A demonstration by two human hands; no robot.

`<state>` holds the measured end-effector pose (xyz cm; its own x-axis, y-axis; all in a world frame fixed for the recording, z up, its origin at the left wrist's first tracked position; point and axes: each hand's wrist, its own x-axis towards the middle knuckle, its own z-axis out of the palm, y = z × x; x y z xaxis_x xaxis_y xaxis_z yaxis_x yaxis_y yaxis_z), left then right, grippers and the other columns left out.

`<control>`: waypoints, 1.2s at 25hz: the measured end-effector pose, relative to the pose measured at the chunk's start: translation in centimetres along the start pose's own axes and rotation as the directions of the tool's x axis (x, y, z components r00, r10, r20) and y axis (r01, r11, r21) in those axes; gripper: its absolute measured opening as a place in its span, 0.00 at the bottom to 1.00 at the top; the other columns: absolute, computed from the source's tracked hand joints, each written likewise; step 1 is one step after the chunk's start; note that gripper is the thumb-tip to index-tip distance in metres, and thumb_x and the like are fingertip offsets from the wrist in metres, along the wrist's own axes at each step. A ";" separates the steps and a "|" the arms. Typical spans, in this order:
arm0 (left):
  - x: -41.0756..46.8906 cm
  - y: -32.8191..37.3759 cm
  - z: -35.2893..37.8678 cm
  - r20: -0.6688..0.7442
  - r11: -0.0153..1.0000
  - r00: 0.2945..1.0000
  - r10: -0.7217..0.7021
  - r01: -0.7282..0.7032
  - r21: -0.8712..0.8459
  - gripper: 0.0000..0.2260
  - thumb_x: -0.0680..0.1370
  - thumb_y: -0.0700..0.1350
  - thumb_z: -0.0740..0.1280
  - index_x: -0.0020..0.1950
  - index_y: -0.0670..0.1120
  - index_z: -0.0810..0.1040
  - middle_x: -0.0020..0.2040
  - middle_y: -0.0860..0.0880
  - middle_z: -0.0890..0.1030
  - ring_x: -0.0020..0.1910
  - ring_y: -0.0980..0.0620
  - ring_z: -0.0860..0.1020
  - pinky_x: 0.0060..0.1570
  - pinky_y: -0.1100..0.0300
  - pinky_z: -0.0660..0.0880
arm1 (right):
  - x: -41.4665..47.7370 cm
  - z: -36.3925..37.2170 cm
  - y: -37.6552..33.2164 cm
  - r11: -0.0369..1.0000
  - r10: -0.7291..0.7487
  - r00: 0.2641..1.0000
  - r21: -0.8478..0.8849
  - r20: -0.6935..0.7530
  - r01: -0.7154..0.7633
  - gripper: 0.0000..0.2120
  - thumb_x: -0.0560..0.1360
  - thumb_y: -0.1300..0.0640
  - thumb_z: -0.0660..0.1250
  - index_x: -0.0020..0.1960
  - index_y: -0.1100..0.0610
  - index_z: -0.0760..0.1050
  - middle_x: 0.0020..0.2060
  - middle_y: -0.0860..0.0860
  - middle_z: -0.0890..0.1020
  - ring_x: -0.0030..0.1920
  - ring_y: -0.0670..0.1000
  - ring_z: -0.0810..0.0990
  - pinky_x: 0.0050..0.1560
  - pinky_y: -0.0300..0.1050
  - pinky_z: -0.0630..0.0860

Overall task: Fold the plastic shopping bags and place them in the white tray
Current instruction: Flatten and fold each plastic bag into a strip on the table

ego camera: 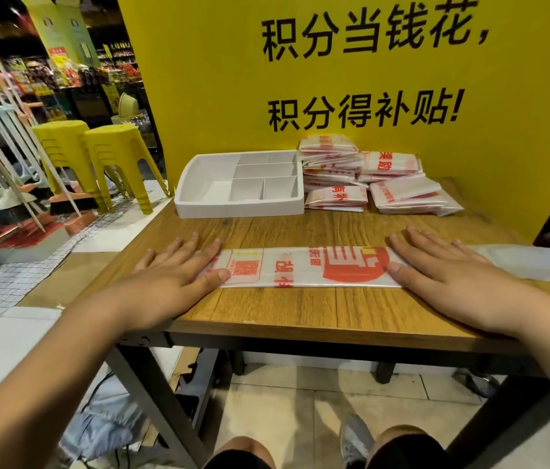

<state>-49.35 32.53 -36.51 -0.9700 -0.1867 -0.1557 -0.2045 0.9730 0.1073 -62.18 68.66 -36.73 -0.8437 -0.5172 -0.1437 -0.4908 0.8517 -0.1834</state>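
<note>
The plastic bag (300,267), folded into a long flat strip, lies across the desk (300,309) at 6 o'clock, near the front edge. The left hand (179,269) presses its left end and the right hand (442,269) its right end, with the fingers (419,242) straight, spread and flat, gripping nothing. The white tray (240,208) sits at 11 o'clock. Stacks of folded bags (334,174) sit at 1 o'clock, just beside the tray's right wall.

Wooden table (300,309) against a yellow wall (206,79) (black lettering), yellow stools (111,147) beside, perhaps shop shelves (47,79) beyond.
</note>
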 end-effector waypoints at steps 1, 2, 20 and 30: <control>-0.6 0.3 0.0 -0.048 1.000 0.999 0.012 -0.012 0.006 0.40 0.65 0.77 0.33 0.77 0.70 0.39 0.81 0.56 0.38 0.79 0.54 0.37 0.77 0.46 0.35 | -0.2 0.1 0.2 1.000 0.000 1.000 0.006 -0.014 0.001 0.42 0.67 0.25 0.35 0.79 0.37 0.42 0.80 0.43 0.41 0.79 0.42 0.38 0.78 0.48 0.39; -1.4 0.7 0.2 -0.129 0.998 0.990 0.062 -0.058 0.034 0.37 0.67 0.75 0.33 0.77 0.70 0.41 0.81 0.57 0.39 0.79 0.55 0.36 0.77 0.45 0.35 | -0.3 0.2 0.1 1.000 -0.018 0.999 0.014 -0.046 0.019 0.41 0.68 0.25 0.36 0.79 0.37 0.44 0.80 0.43 0.42 0.79 0.42 0.39 0.78 0.47 0.39; -5.6 2.1 1.2 -0.361 0.921 0.847 0.389 -0.361 0.145 0.20 0.79 0.68 0.51 0.61 0.63 0.75 0.63 0.62 0.79 0.63 0.62 0.76 0.74 0.52 0.60 | -5.9 2.6 -6.8 0.846 -0.464 0.800 -0.458 -0.381 0.273 0.22 0.77 0.37 0.50 0.49 0.51 0.75 0.47 0.50 0.85 0.45 0.54 0.84 0.34 0.47 0.78; -5.8 7.0 -3.5 -0.751 0.921 0.656 0.078 -0.336 -0.198 0.26 0.81 0.54 0.64 0.78 0.57 0.60 0.74 0.53 0.63 0.73 0.55 0.65 0.67 0.55 0.69 | -3.3 -6.5 -9.8 0.754 -0.239 0.965 0.606 -0.108 0.255 0.06 0.78 0.51 0.68 0.54 0.46 0.79 0.43 0.46 0.86 0.42 0.47 0.85 0.43 0.45 0.81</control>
<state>-45.58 39.97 -31.42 -0.7509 -0.1489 0.6434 0.1112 0.9318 0.3455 -55.97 62.54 -28.18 -0.7204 -0.6935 0.0104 -0.4530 0.4591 -0.7642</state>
